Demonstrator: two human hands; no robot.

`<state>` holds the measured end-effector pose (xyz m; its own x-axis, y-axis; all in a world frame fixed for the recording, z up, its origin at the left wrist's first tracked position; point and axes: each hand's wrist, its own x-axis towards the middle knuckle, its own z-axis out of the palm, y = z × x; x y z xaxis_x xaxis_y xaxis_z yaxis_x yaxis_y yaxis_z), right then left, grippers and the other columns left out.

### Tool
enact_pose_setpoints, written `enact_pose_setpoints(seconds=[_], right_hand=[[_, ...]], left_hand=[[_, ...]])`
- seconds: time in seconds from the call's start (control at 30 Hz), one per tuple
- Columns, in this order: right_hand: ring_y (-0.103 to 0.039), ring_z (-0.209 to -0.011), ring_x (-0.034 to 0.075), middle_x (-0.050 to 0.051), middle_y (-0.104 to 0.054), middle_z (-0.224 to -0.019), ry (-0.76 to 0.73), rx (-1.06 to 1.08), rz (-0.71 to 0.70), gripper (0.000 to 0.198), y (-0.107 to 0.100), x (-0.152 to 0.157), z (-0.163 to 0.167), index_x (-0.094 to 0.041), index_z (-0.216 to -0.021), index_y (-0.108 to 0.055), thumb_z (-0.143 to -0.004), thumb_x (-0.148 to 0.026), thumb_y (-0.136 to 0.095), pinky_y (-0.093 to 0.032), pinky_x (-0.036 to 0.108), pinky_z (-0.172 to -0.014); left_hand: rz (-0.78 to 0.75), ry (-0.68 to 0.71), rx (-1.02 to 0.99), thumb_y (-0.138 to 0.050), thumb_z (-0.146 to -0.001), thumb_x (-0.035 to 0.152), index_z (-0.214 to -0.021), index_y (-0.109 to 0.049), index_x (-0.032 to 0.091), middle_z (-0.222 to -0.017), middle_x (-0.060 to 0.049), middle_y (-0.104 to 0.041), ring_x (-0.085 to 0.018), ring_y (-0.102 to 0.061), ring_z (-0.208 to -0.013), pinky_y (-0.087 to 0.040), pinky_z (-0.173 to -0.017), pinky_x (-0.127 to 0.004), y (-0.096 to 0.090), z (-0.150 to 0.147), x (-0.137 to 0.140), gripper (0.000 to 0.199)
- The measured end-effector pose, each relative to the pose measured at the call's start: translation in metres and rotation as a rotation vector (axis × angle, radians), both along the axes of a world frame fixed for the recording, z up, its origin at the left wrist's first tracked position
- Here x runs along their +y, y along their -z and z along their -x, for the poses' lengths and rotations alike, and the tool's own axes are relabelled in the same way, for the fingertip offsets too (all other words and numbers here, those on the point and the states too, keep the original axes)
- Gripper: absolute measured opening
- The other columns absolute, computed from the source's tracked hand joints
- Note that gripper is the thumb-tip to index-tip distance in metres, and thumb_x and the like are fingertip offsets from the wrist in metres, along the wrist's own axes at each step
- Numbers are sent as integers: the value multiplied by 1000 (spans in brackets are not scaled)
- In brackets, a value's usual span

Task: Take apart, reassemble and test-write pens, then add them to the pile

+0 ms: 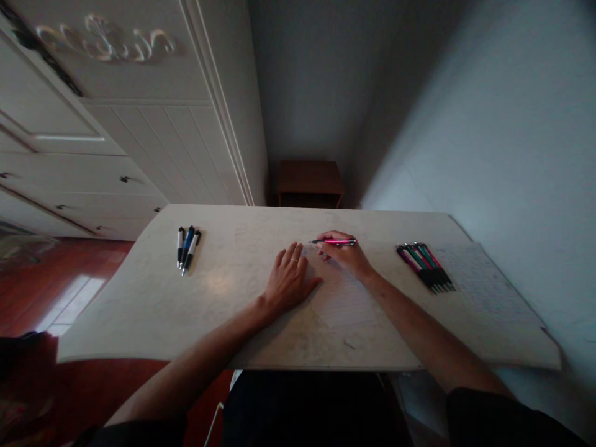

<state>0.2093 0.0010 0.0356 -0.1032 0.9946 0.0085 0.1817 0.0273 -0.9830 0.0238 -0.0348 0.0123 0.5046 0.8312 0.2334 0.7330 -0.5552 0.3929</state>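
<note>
A pink pen (pixel 336 242) with a dark grip is held in my right hand (pixel 348 253), its tip pointing left toward my other hand. Below it, a sheet of paper (pixel 344 301) lies on the pale table (pixel 223 335). My left hand (pixel 289 279) rests flat at the sheet's left side, thumb out and a ring on one finger. Off to the right lies a row of several coloured pens (pixel 426 267) with dark grips. Three pens (pixel 187 250), with white, blue and black parts, lie together on the left.
A written-on sheet (pixel 493 282) covers the table's right end, by the pale wall (pixel 521 143). White cabinets with drawers (pixel 93 180) stand at the left. Beyond the far edge is a small brown table (pixel 310 177). A small dark mark (pixel 349 344) shows near the front edge.
</note>
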Motion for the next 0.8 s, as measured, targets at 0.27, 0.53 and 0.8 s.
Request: enact_pose_setpoints(seconds=[0.27,0.53,0.8], right_hand=[[-62,-55,14,2,-67,-64,12,-71,-32,29,11,-14,-3,-18,-87,-63,-78,-46,-62,-50,23,-50],[-59,-60,14,2,-66,-69,-37,-319,-231,18,19,-16,-1,-18,-85,-67,-82,-34,-58,-46,24,-59],[-60,-66,15,2,-69,-76,-99,-367,-266,17,15,-17,-2,-19,-83,-68,-82,-33,-57,-47,25,-64]], left_hand=[[166,168,-378,-55,-87,36,-121,-61,19,-137,-16,-52,-31,-44,-130,-31,-110,-49,-3,32,58,39],[134,227,-237,-52,-90,32,-115,-68,26,-138,-11,-53,-30,-41,-133,-27,-110,-52,9,28,66,30],[218,223,-414,-62,-85,34,-108,-70,26,-134,-9,-57,-30,-44,-131,-27,-112,-52,9,29,62,26]])
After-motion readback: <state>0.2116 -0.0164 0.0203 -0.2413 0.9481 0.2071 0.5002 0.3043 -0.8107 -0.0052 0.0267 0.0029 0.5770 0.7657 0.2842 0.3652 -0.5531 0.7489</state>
